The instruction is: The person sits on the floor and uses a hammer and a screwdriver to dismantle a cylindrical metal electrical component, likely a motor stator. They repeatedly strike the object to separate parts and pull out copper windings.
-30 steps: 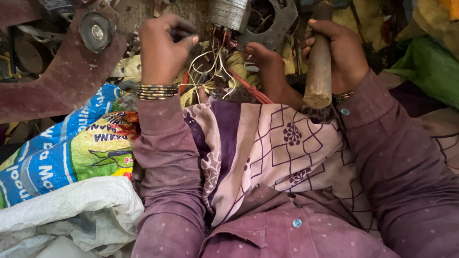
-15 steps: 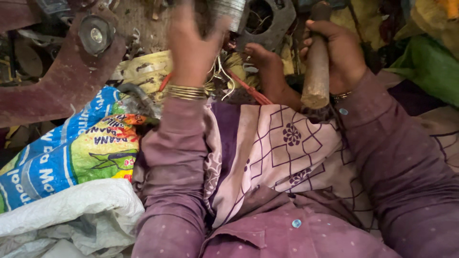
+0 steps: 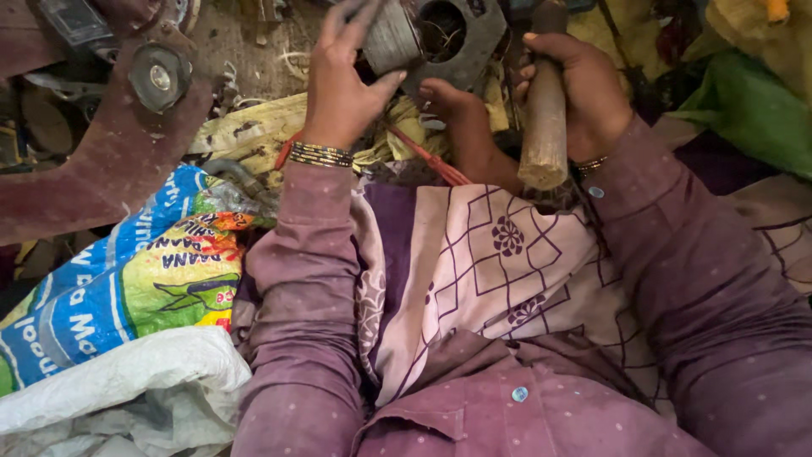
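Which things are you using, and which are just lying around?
In use: left hand on the grey cylinder; right hand gripping the wooden handle; metal plate.

Lying about: printed sack, white sack, rusty arm, green cloth.

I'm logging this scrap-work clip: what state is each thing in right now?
left hand: raised, fingers closed around the grey metal cylinder
right hand: fist shut on the wooden handle
wooden handle: upright, butt end down
round metal housing: hollow, opening facing up
printed woven sack: crumpled, lying flat
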